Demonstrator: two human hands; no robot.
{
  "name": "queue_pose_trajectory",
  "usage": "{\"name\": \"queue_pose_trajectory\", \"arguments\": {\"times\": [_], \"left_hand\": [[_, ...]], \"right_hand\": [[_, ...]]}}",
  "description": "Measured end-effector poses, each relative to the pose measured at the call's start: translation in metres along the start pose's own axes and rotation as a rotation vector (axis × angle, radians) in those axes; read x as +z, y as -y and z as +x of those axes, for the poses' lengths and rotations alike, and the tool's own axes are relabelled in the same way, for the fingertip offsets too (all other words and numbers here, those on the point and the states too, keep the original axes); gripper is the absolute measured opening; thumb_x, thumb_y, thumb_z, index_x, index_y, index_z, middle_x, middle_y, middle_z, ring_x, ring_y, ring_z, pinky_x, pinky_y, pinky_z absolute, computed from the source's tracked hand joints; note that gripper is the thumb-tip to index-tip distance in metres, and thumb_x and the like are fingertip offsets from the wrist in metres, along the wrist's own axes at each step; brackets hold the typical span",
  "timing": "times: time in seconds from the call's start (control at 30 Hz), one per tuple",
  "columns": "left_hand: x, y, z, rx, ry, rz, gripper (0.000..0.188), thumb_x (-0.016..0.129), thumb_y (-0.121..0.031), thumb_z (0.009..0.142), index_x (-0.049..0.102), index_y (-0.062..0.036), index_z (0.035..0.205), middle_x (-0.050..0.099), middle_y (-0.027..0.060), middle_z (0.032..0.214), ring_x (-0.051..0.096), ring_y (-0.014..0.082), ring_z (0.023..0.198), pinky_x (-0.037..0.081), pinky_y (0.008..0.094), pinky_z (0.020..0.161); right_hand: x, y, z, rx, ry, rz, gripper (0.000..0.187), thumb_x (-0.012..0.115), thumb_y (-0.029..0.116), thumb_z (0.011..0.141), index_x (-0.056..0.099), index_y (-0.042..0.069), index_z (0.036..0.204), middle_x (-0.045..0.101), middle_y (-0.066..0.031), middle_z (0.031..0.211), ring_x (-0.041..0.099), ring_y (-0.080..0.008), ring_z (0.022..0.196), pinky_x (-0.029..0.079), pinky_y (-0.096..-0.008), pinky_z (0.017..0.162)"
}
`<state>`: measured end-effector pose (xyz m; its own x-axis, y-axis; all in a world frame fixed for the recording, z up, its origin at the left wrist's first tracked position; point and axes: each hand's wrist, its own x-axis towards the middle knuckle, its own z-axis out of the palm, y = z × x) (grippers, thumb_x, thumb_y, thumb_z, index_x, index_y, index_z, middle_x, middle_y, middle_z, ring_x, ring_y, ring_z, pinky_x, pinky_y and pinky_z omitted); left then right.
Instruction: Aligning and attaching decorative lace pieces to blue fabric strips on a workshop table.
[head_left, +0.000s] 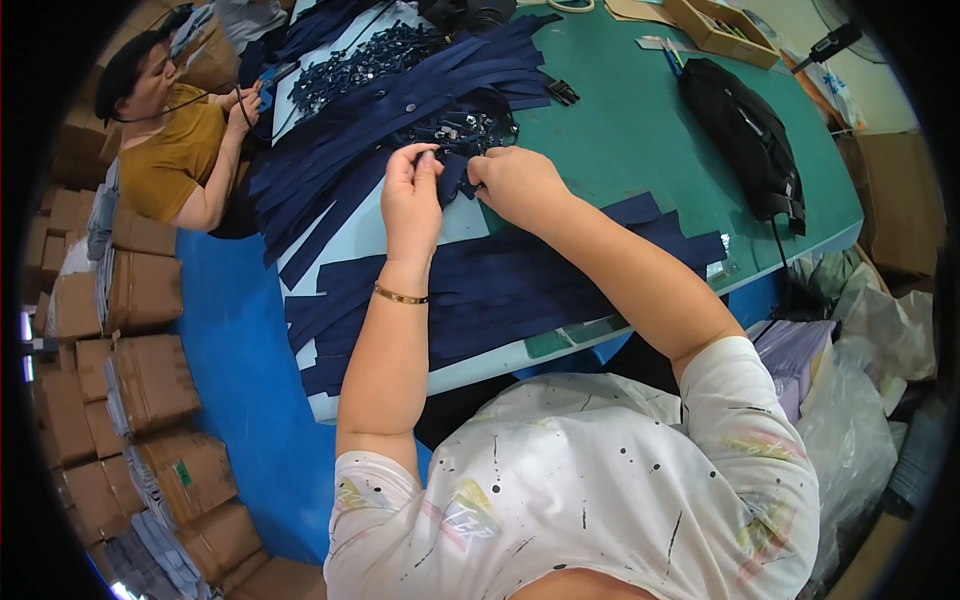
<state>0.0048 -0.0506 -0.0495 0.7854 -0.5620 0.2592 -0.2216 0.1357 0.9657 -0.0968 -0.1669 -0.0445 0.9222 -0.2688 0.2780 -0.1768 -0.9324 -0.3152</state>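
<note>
Over the near end of the table, my left hand (412,205) is raised with thumb and forefinger pinched together. My right hand (524,187) is closed just across from it, fingertips pinching. Between them hangs a short piece of navy strip (454,178), which looks like a zipper; both sets of fingertips meet it. Just beyond my fingers lies a small heap of shiny metal and dark pieces (465,130), like zipper sliders. Long navy strips (350,165) fan out to the left, and another stack of navy strips (470,285) lies under my forearms.
A co-worker (175,140) handles something small at the table's left side. Farther off is a larger heap of dark small parts (365,65). On the green tabletop (610,130) lie a black bag (742,140), a black buckle (562,92) and a wooden tray (722,30). Cardboard boxes (150,385) line the left.
</note>
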Motion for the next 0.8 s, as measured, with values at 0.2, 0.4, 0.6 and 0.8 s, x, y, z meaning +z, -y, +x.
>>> {"name": "queue_pose_trajectory", "arguments": {"times": [0.2,0.4,0.6,0.8], "left_hand": [[0.003,-0.010,-0.005,-0.238,0.200,-0.158,0.015,0.050,-0.003,0.093,0.055,0.0016,0.107,0.065,0.0108,0.098,0.061,0.0113,0.090,0.049,0.0218,0.079],[0.000,-0.010,-0.005,-0.233,0.181,-0.190,0.015,0.053,-0.005,0.092,0.056,0.0013,0.106,0.066,0.0106,0.097,0.062,0.0112,0.088,0.049,0.0224,0.079],[0.002,-0.007,-0.006,-0.210,0.175,-0.172,0.015,0.056,-0.005,0.091,0.059,0.0005,0.105,0.066,0.0059,0.094,0.061,0.0089,0.084,0.048,0.0203,0.075],[-0.002,-0.004,-0.007,-0.227,0.189,-0.155,0.018,0.061,-0.004,0.087,0.063,-0.0005,0.104,0.063,0.0028,0.093,0.059,0.0081,0.081,0.047,0.0203,0.075]], "right_hand": [[-0.007,-0.007,-0.008,0.012,-0.038,-0.019,0.013,0.068,0.017,0.073,0.063,0.012,0.083,0.060,-0.0031,0.086,0.060,-0.0232,0.089,0.051,-0.0359,0.071],[-0.015,-0.019,-0.012,0.001,0.017,-0.014,0.014,0.068,0.018,0.073,0.063,0.012,0.085,0.063,-0.0012,0.086,0.060,-0.0226,0.090,0.052,-0.0357,0.071],[-0.016,-0.017,-0.008,0.034,0.115,-0.005,0.011,0.064,0.020,0.078,0.064,0.014,0.087,0.065,-0.0013,0.090,0.062,-0.0223,0.091,0.052,-0.0348,0.073],[-0.011,-0.020,-0.008,0.019,0.019,0.043,0.013,0.064,0.023,0.079,0.065,0.013,0.086,0.066,-0.0052,0.086,0.064,-0.0244,0.086,0.052,-0.0372,0.070]]}}
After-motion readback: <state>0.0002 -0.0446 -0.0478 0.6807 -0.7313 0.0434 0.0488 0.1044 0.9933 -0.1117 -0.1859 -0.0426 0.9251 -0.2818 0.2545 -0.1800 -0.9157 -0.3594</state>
